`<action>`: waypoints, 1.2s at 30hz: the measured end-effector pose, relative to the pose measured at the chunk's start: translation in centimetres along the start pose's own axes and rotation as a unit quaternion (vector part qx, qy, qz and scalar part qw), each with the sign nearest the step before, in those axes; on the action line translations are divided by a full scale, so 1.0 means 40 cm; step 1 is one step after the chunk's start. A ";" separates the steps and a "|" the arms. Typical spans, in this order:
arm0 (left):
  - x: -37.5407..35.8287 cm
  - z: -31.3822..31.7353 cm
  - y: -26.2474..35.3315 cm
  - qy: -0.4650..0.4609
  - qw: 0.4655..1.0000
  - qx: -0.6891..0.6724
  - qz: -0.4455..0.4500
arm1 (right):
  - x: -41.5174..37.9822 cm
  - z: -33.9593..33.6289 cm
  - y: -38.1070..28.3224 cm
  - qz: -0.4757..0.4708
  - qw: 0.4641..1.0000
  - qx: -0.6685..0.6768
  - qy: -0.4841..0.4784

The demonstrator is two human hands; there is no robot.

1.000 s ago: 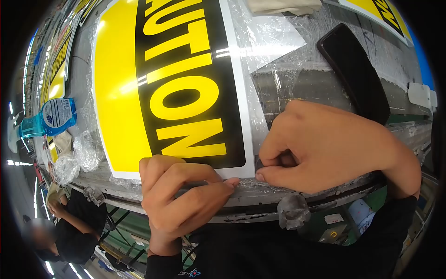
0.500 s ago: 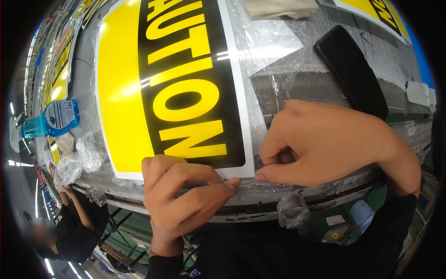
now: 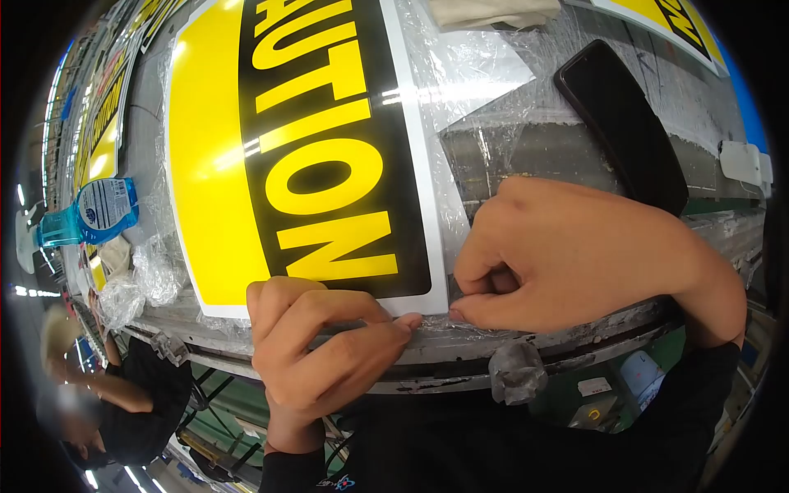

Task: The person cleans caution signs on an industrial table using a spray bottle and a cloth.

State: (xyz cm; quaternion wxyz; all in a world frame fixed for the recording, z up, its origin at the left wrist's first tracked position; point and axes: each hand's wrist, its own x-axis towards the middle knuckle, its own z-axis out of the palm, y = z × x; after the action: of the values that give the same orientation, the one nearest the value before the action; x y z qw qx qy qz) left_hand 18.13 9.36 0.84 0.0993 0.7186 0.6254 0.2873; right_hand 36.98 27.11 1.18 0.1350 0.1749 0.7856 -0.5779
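A yellow and black caution sign [image 3: 215, 164] with a white border lies flat on the worktable, its lettering running sideways. At its near edge, my left hand [image 3: 325, 341] has its fingers bent over the border, thumb and finger pinched together there. Close by the near right corner of the sign, my right hand [image 3: 575, 255] is closed, thumb against curled fingers. Whatever its fingertips hold, if anything, is too small to see. Clear plastic film [image 3: 472, 78] is spread beside and beneath the sign.
A black phone [image 3: 620, 123] lies right of the sign. A blue spray bottle [image 3: 103, 209] and crumpled film [image 3: 158, 269] are at the left. Folded cloth [image 3: 493, 11] and another sign [image 3: 657, 20] sit at the back. A co-worker [image 3: 131, 403] is at the lower left.
The sign has shifted slightly to the left. My hands have stayed almost in place. The co-worker's arm has come up near their head.
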 end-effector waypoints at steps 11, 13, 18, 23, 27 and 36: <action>0.001 0.000 -0.002 -0.002 1.000 -0.001 0.002 | 0.001 0.000 0.000 0.005 1.000 0.009 -0.006; 0.000 0.000 -0.002 -0.002 1.000 -0.001 0.000 | 0.002 0.000 -0.001 0.007 1.000 0.008 -0.009; 0.000 0.000 -0.002 0.000 1.000 -0.003 0.000 | 0.002 0.002 0.003 -0.007 1.000 -0.004 -0.002; 0.001 0.000 0.001 0.001 1.000 -0.002 -0.003 | 0.003 0.003 0.007 -0.008 1.000 0.002 -0.006; 0.001 0.001 0.000 0.000 1.000 -0.004 -0.003 | 0.006 -0.006 0.004 0.010 0.999 -0.014 -0.039; 0.000 0.001 -0.001 -0.001 1.000 -0.006 -0.004 | 0.002 -0.002 0.008 0.007 0.999 0.001 -0.035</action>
State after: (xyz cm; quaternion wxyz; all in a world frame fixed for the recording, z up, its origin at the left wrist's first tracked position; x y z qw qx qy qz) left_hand 18.13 9.39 0.80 0.1056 0.7156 0.6267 0.2898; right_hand 37.03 27.30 0.88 0.1662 0.1597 0.7787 -0.5835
